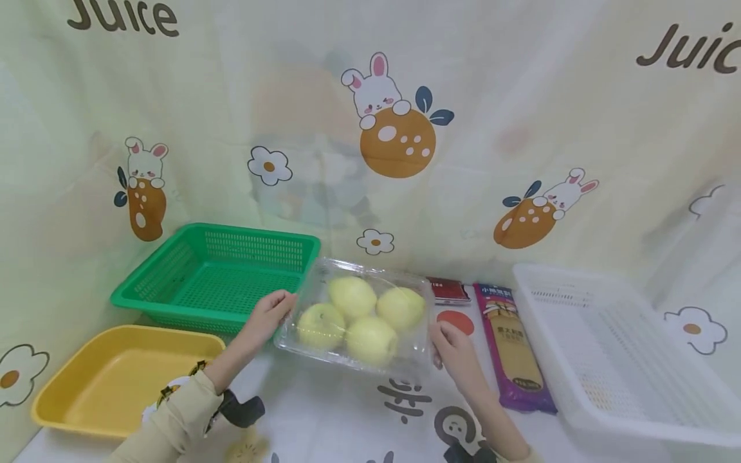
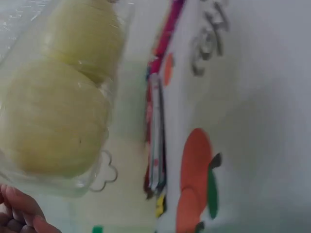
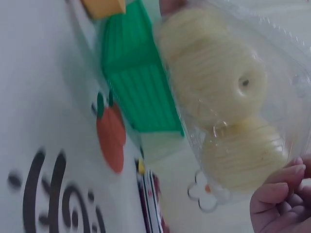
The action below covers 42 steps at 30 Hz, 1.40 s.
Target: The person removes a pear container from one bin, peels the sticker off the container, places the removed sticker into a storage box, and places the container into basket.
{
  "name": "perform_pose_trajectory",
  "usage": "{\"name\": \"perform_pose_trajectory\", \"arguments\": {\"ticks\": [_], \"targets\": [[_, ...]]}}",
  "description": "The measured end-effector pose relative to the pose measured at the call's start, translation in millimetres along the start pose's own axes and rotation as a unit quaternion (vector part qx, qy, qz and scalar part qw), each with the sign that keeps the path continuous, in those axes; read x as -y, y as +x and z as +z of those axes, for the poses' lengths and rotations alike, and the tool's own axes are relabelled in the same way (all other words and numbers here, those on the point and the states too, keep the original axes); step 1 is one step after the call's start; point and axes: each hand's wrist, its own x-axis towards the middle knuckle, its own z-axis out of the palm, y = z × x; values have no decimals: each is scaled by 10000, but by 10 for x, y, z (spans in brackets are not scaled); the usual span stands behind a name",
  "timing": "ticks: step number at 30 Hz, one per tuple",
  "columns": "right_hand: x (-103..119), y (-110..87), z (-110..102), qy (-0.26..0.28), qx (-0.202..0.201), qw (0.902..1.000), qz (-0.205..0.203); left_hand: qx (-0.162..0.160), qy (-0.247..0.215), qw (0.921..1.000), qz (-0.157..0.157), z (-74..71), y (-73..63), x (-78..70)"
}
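Observation:
A clear plastic box of apples (image 1: 360,318) is held up over the table, tilted, with several pale yellow-green apples inside. My left hand (image 1: 269,316) pinches its left edge, and my right hand (image 1: 451,350) grips the right edge. In the left wrist view, two apples (image 2: 53,116) show through the plastic above the curled left fingers (image 2: 19,206). The right wrist view has the right hand (image 3: 282,199) bent round a corner of the box, just below an apple (image 3: 245,155).
Behind and left stands a green basket (image 1: 214,315), with a yellow basin (image 1: 127,331) in front of it. A purple noodle packet (image 1: 515,347) lies beside a white basket (image 1: 654,424) at right. A red packet (image 1: 448,290) lies near the patterned curtain (image 1: 324,212).

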Motion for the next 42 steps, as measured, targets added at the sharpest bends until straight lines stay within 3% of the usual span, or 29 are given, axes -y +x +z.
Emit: {"name": "perform_pose_trajectory", "arguments": {"ticks": [3,6,10,13,23,31,37,42], "targets": [[94,117,184,195,-11,9998,-83,-29,233,9997,18,-196,101,-38],[169,230,350,228,46,9995,-196,-118,940,9952,241,-393,155,-79],[252,369,500,325,146,9985,-409,-133,2078,9764,574,-597,200,-178],[354,424,608,470,153,9977,-465,-72,2506,9661,622,-721,259,-263],[850,492,1229,1094,303,9919,-576,-438,2623,9631,421,-1348,471,-377],[665,974,1635,651,880,9931,-423,-442,2723,9609,236,-1742,570,-306],[674,1183,1915,1290,1548,9794,-157,-679,2857,9556,261,-1964,668,-185],[669,1248,2080,1172,2110,9703,167,-678,2645,9620,40,-2071,613,-15]]}}
